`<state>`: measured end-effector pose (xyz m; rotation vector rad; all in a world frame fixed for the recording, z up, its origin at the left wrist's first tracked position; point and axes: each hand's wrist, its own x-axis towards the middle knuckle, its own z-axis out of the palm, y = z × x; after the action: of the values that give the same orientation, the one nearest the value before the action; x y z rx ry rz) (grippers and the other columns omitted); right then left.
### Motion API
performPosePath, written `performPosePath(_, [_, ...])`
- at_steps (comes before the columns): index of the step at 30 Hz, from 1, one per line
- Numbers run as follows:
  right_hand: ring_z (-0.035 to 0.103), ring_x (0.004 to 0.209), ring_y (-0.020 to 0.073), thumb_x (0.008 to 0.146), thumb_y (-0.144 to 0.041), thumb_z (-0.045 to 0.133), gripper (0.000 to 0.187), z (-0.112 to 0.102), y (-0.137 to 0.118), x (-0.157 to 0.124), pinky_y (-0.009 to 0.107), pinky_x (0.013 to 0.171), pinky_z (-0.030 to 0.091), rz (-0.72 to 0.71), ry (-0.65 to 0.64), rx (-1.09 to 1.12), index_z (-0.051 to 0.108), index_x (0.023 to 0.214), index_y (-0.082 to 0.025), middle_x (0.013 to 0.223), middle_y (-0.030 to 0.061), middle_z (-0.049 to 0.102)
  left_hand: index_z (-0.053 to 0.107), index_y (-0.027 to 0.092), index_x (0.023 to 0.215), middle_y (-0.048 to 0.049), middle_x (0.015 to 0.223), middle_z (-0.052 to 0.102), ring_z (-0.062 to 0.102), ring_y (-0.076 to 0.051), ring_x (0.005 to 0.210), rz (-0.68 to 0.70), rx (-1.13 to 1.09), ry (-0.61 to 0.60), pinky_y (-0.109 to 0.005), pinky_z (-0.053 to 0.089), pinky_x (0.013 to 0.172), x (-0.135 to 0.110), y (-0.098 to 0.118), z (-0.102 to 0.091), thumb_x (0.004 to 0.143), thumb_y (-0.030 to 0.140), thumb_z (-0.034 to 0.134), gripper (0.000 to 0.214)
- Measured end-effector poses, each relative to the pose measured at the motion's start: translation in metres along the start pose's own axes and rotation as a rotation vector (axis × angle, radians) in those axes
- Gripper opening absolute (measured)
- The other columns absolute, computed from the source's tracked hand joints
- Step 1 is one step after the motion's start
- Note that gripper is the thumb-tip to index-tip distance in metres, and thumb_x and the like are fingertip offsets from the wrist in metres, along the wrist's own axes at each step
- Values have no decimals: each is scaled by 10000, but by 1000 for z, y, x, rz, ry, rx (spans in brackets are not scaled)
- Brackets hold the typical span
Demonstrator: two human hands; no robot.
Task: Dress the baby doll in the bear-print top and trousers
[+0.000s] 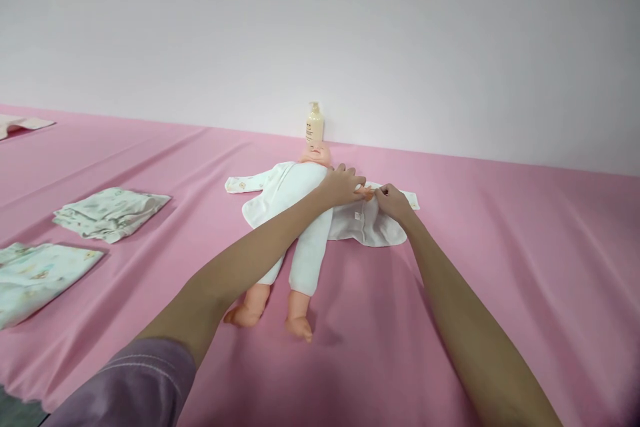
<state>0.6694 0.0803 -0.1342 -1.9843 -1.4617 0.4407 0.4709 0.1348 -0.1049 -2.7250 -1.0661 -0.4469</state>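
A baby doll (311, 267) in white clothes lies on its back, head away from me and bare feet towards me. Under it a white baby jacket (373, 230) is spread out, with a patterned sleeve on each side. My left hand (343, 187) is over the doll's arm at the right and holds it, fingers curved and partly apart; the doll's hand (367, 193) sticks out past it. Close beside that small hand, my right hand (394, 203) is closed in a pinch at the jacket's sleeve. The pinched bit is mostly hidden by my fingers.
Behind the doll's head a cream pump bottle (315, 123) stands against the white wall (150, 47). Two folded patterned cloths (111, 212) (43, 280) lie at left on the pink table cover (390, 340). A pale pink cloth (23, 124) is at the far left.
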Motion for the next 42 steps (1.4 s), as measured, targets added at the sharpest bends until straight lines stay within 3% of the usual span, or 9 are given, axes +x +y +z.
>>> performPosePath(10, [579,888,242,921,-344,568,193,10,-6,-1,357,780,400,-99,125,-31,462,787,-255,922,58,666,750,316,1344,-169,1357,698,534,-424,1288,-88,14,-162,-615,365,1028,0,13,-8,1054,462,490,416])
performPosePath(20, [569,821,223,940,-348,545,193,15,-4,-6,343,730,384,-135,185,-25,444,803,-257,883,34,647,660,355,1471,-166,1438,657,521,-432,1286,-132,63,-288,-641,294,1065,8,17,-4,1058,448,441,477])
performPosePath(30, [566,852,246,961,-383,545,190,16,-2,-10,349,715,363,-193,200,-51,448,850,-262,966,65,649,706,321,1414,-184,1358,687,571,-429,1218,-159,8,-230,-588,380,988,10,15,-13,1067,543,392,518])
performPosePath(35, [577,837,250,981,-461,558,247,15,-1,-11,332,681,345,-179,179,-63,458,873,-261,937,62,667,686,318,1428,-172,1381,669,572,-406,1242,-115,-14,-211,-560,410,995,8,9,-18,1077,489,418,473])
performPosePath(42, [581,754,253,1024,-411,523,211,14,-2,-12,324,647,300,-221,177,-162,426,911,-261,831,58,651,671,284,1430,-191,1433,643,560,-420,1268,-133,25,-200,-626,383,1028,9,13,-17,1070,399,471,428])
